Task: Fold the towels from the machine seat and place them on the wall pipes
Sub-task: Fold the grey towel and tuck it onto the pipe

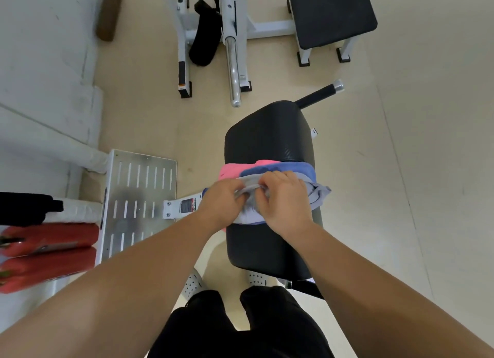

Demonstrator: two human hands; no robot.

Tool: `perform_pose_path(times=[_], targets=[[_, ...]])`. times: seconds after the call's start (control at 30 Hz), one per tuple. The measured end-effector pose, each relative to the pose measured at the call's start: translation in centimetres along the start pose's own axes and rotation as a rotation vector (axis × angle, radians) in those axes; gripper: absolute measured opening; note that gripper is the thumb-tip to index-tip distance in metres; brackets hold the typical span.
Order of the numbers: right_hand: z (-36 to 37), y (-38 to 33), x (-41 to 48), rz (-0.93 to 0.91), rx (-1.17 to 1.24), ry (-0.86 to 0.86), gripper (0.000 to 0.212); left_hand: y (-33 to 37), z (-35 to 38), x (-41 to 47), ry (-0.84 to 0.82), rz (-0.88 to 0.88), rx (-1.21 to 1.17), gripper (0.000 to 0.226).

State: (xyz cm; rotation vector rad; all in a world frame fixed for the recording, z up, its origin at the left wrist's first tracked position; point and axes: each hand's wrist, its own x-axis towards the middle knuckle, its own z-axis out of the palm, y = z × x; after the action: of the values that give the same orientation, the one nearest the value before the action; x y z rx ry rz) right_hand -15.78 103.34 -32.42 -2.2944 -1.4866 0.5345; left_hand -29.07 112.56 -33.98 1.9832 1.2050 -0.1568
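Black trousers (240, 328) fill the bottom edge, and both bare forearms reach forward over the black machine seat (267, 133). The left hand (222, 200) and right hand (283, 200) sit close together, fingers curled and pinching a bunched edge of the grey towel (250, 214), which lies crumpled on the seat's middle. Under it, touching, lie a pink towel (230, 172) and a blue towel (291, 168). Left of the seat is a slotted metal footplate (139, 186). Further left, two red bundles (48, 240) (too blurred to name) lie against the wall, with a white wall pipe (53, 140) above them. Beyond stand a white machine frame (235, 23) and a black bench pad (331, 13).
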Motion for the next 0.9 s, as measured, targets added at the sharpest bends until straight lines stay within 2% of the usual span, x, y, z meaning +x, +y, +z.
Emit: perform_pose_path(times=[0.13, 0.23, 0.33, 0.4, 0.53, 0.63, 0.8, 0.9], targets=[[-2.6, -1.9, -0.7, -0.018, 0.039, 0.047, 0.010, 0.4, -2.1, -3.4, 0.072, 0.040, -0.020, 0.011], [-4.3, -2.5, -0.8, -0.026, -0.046, -0.045, 0.015, 0.5, -4.4, -6.4, 0.077, 0.037, 0.107, 0.008], [-5.9, -3.5, -1.0, -0.053, -0.064, -0.117, 0.020, 0.7, -6.8, -9.5, 0.149, 0.024, 0.110, 0.010], [-6.9, -4.6, -1.3, -0.077, -0.018, -0.149, 0.021, 1.0, -8.2, -11.3, 0.225, 0.013, 0.082, 0.010], [-8.5, -7.3, -2.1, -0.195, 0.227, -0.061, 0.021, 1.0, -10.9, -14.4, 0.449, -0.036, -0.097, 0.018], [-10.1, -10.2, -1.7, -0.283, 0.342, -0.071, 0.021, -0.3, -12.8, -16.3, 0.547, -0.099, -0.197, 0.024], [-11.7, -16.8, -1.3, -0.471, 0.386, -0.085, 0.021, -3.7, -15.3, -20.2, 0.756, -0.231, -0.127, 0.017], [-11.8, -20.6, -1.9, -0.571, 0.411, -0.053, 0.021, -6.7, -15.9, -22.3, 0.886, -0.369, -0.228, 0.015]])
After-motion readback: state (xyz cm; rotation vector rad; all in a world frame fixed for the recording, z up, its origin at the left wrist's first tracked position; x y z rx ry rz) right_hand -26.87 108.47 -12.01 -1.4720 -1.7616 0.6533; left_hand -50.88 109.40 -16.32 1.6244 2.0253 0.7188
